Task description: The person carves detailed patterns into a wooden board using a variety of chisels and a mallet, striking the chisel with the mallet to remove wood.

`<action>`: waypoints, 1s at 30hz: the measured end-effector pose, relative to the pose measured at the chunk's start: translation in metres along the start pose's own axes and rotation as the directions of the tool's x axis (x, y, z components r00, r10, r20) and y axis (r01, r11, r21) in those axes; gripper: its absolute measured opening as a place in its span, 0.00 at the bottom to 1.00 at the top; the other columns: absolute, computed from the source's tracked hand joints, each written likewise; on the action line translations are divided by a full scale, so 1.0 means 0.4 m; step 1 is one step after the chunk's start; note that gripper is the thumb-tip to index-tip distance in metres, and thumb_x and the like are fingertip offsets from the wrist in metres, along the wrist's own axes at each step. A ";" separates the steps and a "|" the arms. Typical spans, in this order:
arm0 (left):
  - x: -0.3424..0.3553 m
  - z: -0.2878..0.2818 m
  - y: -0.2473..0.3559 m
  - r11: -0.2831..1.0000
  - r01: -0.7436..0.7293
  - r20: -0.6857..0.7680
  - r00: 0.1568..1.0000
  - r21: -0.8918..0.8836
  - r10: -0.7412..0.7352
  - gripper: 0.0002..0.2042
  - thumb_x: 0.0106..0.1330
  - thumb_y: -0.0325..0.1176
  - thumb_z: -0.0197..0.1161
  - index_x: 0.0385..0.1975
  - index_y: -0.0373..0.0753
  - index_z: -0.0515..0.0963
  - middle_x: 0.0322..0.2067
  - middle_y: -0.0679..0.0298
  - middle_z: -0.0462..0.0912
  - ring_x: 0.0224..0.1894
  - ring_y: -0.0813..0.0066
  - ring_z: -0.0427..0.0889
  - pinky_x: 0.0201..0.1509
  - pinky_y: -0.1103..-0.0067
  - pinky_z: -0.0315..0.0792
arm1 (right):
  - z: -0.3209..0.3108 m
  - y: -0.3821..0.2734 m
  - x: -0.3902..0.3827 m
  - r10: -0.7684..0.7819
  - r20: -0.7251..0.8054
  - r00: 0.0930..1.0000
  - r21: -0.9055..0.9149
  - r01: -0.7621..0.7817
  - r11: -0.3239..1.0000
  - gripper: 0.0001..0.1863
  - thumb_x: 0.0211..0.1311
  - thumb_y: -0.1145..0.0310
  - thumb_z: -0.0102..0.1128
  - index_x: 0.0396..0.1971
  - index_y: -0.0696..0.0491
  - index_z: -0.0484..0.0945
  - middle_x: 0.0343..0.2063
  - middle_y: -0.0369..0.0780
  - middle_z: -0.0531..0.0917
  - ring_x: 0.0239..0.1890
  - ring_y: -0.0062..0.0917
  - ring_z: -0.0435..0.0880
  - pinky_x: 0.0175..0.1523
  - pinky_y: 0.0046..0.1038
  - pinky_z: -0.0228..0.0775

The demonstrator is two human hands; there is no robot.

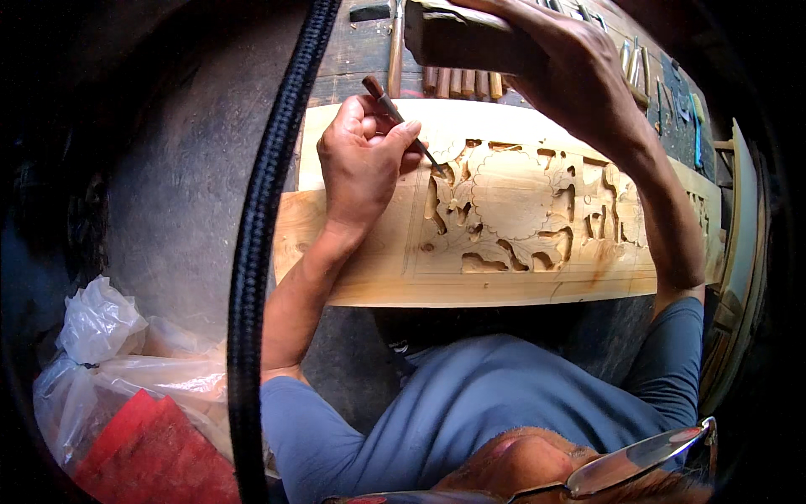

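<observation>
A long pale wooden board (pixel 374 281) lies before me, with drawn lines and carved-out openings (pixel 485 263) around a scalloped blank shape in the middle. My left hand (pixel 363 160) is closed round a slim wood chisel (pixel 388 107), held at a slant. Its tip rests at a carved recess near the upper left of the pattern. Raised above the board's far side, my right hand (pixel 571 63) grips a dark, blocky wooden mallet (pixel 466 40). The mallet is apart from the chisel's top, and its handle is mostly hidden by the hand.
Several wooden tool handles (pixel 462 82) lie in a row beyond the board, beside a long-handled tool (pixel 396 50). More tools (pixel 635 67) lie at the far right. Curved boards (pixel 743 227) stand at the right edge. Plastic bags (pixel 101 328) and a red piece (pixel 159 449) sit lower left.
</observation>
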State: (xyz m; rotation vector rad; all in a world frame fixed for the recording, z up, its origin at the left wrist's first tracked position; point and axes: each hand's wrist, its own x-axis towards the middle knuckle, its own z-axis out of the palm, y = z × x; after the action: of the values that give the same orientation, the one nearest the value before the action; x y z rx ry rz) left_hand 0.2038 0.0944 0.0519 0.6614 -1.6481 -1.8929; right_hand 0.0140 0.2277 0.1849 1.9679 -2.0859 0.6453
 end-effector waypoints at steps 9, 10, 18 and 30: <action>-0.005 0.005 0.055 0.997 -0.045 -0.010 0.999 0.063 0.045 0.07 0.70 0.23 0.72 0.42 0.29 0.82 0.29 0.61 0.91 0.26 0.81 0.88 0.27 0.81 0.78 | 0.045 0.049 0.207 -0.101 0.156 0.983 0.175 0.073 0.982 0.24 0.62 0.80 0.63 0.60 0.55 0.84 0.43 0.50 0.90 0.45 0.41 0.91 0.50 0.40 0.82; -0.002 0.007 0.067 0.998 -0.035 0.012 0.999 0.059 0.034 0.07 0.70 0.24 0.72 0.42 0.29 0.82 0.29 0.61 0.91 0.26 0.81 0.87 0.27 0.81 0.78 | 0.054 0.059 0.229 -0.061 0.173 0.983 0.160 0.033 0.987 0.23 0.61 0.80 0.63 0.58 0.54 0.84 0.41 0.50 0.90 0.44 0.40 0.91 0.49 0.40 0.82; 0.010 0.011 0.053 0.973 -0.133 0.063 0.990 0.188 0.123 0.09 0.70 0.26 0.72 0.46 0.30 0.86 0.26 0.61 0.91 0.25 0.80 0.87 0.29 0.81 0.78 | 0.018 0.037 0.279 0.055 0.541 0.839 -0.135 0.023 0.991 0.24 0.59 0.77 0.60 0.57 0.52 0.84 0.38 0.46 0.91 0.41 0.34 0.91 0.44 0.38 0.83; 0.029 0.020 -0.012 0.927 -0.241 0.020 0.969 0.287 0.246 0.08 0.69 0.29 0.72 0.39 0.30 0.87 0.27 0.53 0.92 0.27 0.72 0.91 0.34 0.74 0.81 | 0.063 0.090 0.138 0.138 0.336 0.932 0.238 -0.225 0.945 0.26 0.63 0.81 0.62 0.62 0.56 0.82 0.49 0.47 0.91 0.50 0.32 0.89 0.55 0.33 0.81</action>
State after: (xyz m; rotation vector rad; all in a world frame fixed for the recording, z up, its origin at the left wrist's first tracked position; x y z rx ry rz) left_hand 0.1896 0.0928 0.0481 0.5509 -1.9186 -1.4850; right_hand -0.0227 0.1678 0.1805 2.1596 -2.5163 0.7279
